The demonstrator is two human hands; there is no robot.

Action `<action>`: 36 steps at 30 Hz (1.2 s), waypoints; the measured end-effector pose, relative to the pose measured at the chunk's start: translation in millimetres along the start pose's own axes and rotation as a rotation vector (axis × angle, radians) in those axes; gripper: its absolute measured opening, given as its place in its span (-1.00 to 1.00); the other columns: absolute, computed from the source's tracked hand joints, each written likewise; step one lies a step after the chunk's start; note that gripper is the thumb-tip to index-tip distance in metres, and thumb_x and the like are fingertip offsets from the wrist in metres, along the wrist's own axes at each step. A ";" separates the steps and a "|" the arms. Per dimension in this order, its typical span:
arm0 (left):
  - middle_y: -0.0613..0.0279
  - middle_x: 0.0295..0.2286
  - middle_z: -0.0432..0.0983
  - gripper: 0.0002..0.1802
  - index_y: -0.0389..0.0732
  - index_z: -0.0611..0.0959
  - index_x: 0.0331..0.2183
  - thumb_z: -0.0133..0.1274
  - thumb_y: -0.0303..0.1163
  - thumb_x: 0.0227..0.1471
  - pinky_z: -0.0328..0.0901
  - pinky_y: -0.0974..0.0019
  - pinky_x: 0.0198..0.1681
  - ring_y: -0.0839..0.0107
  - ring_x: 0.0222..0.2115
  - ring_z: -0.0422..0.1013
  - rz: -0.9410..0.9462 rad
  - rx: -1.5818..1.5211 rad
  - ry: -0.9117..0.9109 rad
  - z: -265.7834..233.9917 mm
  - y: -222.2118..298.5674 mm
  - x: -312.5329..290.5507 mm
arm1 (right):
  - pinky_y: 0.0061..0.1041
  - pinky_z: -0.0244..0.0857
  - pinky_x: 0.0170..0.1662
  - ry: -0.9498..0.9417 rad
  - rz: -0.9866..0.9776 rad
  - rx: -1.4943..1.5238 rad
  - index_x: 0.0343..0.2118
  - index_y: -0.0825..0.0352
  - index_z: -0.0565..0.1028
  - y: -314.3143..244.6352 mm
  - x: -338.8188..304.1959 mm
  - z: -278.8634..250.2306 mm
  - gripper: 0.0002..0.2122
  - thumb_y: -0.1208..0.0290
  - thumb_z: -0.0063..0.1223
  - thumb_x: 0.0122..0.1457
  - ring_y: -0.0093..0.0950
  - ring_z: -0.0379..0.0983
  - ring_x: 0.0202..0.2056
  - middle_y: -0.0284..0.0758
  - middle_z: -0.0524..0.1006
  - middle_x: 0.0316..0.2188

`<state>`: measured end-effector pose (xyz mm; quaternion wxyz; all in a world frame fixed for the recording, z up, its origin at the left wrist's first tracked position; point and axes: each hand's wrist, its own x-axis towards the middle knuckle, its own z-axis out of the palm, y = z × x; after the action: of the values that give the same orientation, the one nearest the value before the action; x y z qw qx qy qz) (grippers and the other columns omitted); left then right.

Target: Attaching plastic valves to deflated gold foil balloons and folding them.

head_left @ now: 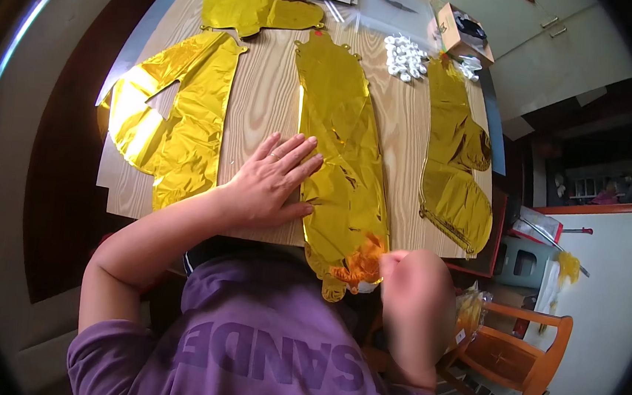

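Observation:
A long, flat gold foil balloon [338, 110] lies down the middle of the wooden table, its near end hanging past the front edge. My left hand [276, 179] rests flat across its left side, fingers spread and palm down. At the near right edge of the balloon is my right hand [406, 275], blurred, with its fingertips closed together on the foil. Beside those fingers the foil is creased and shows a bright orange patch [361, 263]; whether that is a reflection or a separate piece I cannot tell.
More flat gold foil balloons lie on the left [196, 121], at the far left [235, 2] and on the right [453, 149]. White small pieces [405, 58], a clear plastic sheet [397, 14] and a cardboard box [459, 34] sit at the back. A wooden chair [511, 354] stands right.

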<state>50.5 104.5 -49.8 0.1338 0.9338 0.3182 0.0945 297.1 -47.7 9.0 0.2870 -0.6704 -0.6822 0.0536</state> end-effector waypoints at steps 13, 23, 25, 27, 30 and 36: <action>-0.08 0.22 0.07 -0.16 -0.25 0.23 0.21 0.03 0.05 0.04 -0.19 -0.11 0.30 0.04 0.26 -0.01 0.056 0.025 0.041 1.3 -11.8 6.3 | -0.35 0.23 -0.10 -0.310 -0.565 -0.206 -0.05 0.35 0.48 -28.1 20.0 72.5 -0.56 0.31 0.22 -0.03 -0.34 0.34 -0.19 -0.23 0.44 -0.12; 0.06 0.26 0.03 -0.19 -0.26 0.19 0.24 -0.14 0.10 0.15 -0.37 -0.04 0.34 0.19 0.31 -0.13 -0.213 0.215 0.088 -0.8 -78.4 56.9 | -0.34 0.23 -0.13 -0.287 -0.594 -0.226 -0.04 0.40 0.48 -32.8 21.6 76.8 -0.52 0.28 0.24 -0.05 -0.31 0.35 -0.21 -0.14 0.46 -0.11; 0.08 0.27 0.00 -0.22 -0.25 0.20 0.23 -0.13 0.07 0.15 -0.37 -0.04 0.34 0.18 0.32 -0.16 -0.278 0.212 0.060 -9.2 -76.8 61.3 | -0.34 0.23 -0.13 -0.290 -0.600 -0.238 -0.05 0.42 0.48 -31.9 22.6 78.1 -0.53 0.28 0.21 -0.02 -0.31 0.34 -0.24 -0.13 0.46 -0.12; 0.07 0.27 -0.01 -0.23 -0.26 0.21 0.22 -0.10 0.04 0.15 -0.36 -0.04 0.34 0.15 0.32 -0.16 -0.330 0.265 0.089 -10.3 -75.6 62.3 | -0.33 0.23 -0.13 -0.297 -0.618 -0.270 -0.05 0.44 0.47 -32.5 23.7 79.2 -0.54 0.28 0.20 -0.01 -0.31 0.34 -0.26 -0.12 0.46 -0.12; -0.02 0.26 -0.01 -0.22 -0.28 0.21 0.22 -0.02 -0.03 0.11 -0.33 -0.07 0.33 0.07 0.30 -0.12 -0.247 0.247 0.221 -5.8 -45.6 57.6 | -0.34 0.23 -0.13 -0.304 -0.587 -0.264 -0.06 0.44 0.47 -35.9 22.9 75.7 -0.55 0.27 0.18 0.01 -0.31 0.33 -0.27 -0.12 0.45 -0.15; -0.11 0.25 -0.01 -0.12 -0.33 0.18 0.22 -0.09 0.13 0.10 -0.24 -0.11 0.31 0.02 0.29 -0.08 -0.034 0.136 0.093 16.5 -5.0 32.3 | -0.33 0.23 -0.10 -0.338 -0.503 -0.142 -0.04 0.39 0.47 -38.7 21.7 73.5 -0.55 0.26 0.18 0.01 -0.33 0.35 -0.25 -0.18 0.44 -0.13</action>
<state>77.2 125.2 -64.0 0.0567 0.9298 0.3456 0.1135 230.2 -8.0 -27.4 0.1262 -0.4806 -0.8667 0.0438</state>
